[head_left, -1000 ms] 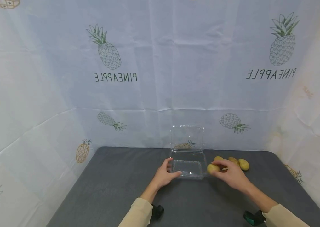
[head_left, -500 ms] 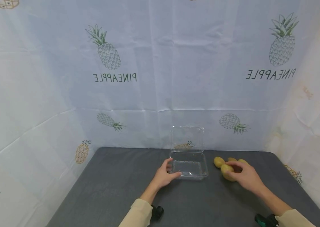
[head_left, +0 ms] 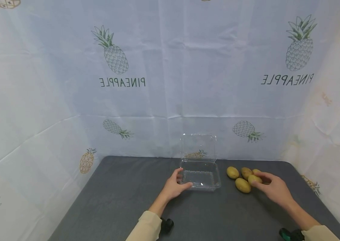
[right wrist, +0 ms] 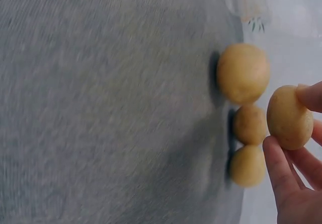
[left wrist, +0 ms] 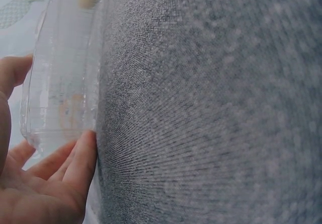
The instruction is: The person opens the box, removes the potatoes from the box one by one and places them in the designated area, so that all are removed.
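A clear plastic clamshell container (head_left: 200, 187) stands near the back of the table with its lid (head_left: 198, 144) raised. My left hand (head_left: 174, 184) holds its front left corner, thumb at the rim and fingers against the side; the left wrist view shows the fingertips (left wrist: 89, 137) low on the wall. To the right, my right hand (head_left: 273, 189) pinches a yellow-brown potato (right wrist: 288, 117) between thumb and fingers. Beside and behind it lie more potatoes: one in front (head_left: 243, 185), one at the left (head_left: 233, 172), and others partly behind the held one.
A dark grey table (head_left: 121, 201) spreads under everything. White cloth (head_left: 170, 83) printed with pineapples hangs behind and along both sides. Black wrist straps (head_left: 167, 225) show near both sleeves.
My right hand has moved right from beside the container, leaving one potato at the front of the group, and now holds another potato. My left hand and the container stay put.
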`<move>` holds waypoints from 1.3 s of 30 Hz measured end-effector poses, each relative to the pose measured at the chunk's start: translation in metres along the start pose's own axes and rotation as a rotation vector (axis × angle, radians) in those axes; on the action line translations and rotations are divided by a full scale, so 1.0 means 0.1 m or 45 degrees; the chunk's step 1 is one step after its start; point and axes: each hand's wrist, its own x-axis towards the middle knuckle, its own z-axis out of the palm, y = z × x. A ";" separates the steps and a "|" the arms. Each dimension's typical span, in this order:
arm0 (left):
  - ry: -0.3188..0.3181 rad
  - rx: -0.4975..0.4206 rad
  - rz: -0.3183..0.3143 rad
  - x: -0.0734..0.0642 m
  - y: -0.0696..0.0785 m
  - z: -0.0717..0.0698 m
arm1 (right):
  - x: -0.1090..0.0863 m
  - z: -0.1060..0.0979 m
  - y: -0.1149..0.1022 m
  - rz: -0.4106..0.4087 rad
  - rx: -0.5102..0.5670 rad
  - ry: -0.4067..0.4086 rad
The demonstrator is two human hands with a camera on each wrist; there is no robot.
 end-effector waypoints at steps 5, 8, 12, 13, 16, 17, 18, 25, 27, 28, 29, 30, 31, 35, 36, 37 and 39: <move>-0.006 -0.008 0.002 0.00 0.00 0.00 | 0.01 0.00 0.12 0.017 -0.035 -0.005; -0.007 -0.011 0.003 0.00 0.00 0.00 | 0.02 0.00 0.18 0.033 -0.059 -0.023; -0.009 -0.013 0.003 0.00 0.01 0.00 | 0.03 0.01 0.25 0.048 -0.088 -0.049; -0.010 -0.013 0.003 0.00 0.01 0.00 | 0.03 0.01 0.26 0.050 -0.094 -0.057; -0.010 -0.008 0.004 -0.01 0.02 0.00 | 0.04 0.01 0.30 0.061 -0.100 -0.081; -0.009 -0.007 0.003 -0.01 0.03 0.00 | 0.04 0.01 0.31 0.063 -0.100 -0.090; -0.009 -0.005 0.003 -0.01 0.03 0.00 | 0.04 0.01 0.32 0.062 -0.101 -0.097; -0.012 0.013 0.000 -0.02 0.02 -0.02 | 0.06 0.02 0.31 0.061 -0.104 -0.149; -0.012 0.025 0.001 -0.03 0.01 -0.02 | 0.06 0.02 0.30 0.058 -0.099 -0.161; -0.011 0.031 0.006 -0.02 0.01 -0.02 | 0.05 0.02 0.30 0.053 -0.100 -0.163; -0.009 0.037 0.012 -0.02 0.01 -0.02 | 0.05 0.01 0.29 0.044 -0.101 -0.164; -0.009 0.043 0.016 -0.02 0.01 -0.02 | 0.04 0.01 0.29 0.039 -0.102 -0.159; -0.009 0.046 0.025 -0.01 0.02 -0.02 | 0.03 0.01 0.29 0.029 -0.106 -0.153; -0.012 0.051 0.049 0.00 0.02 -0.01 | 0.00 -0.02 0.28 -0.021 -0.136 -0.117; -0.012 0.051 0.051 0.00 0.02 -0.01 | -0.01 -0.03 0.27 -0.032 -0.150 -0.102; -0.011 0.049 0.052 0.00 0.03 0.00 | -0.02 -0.04 0.25 -0.044 -0.165 -0.089; -0.009 0.045 0.051 0.00 0.03 0.00 | -0.05 -0.05 0.21 -0.062 -0.190 -0.062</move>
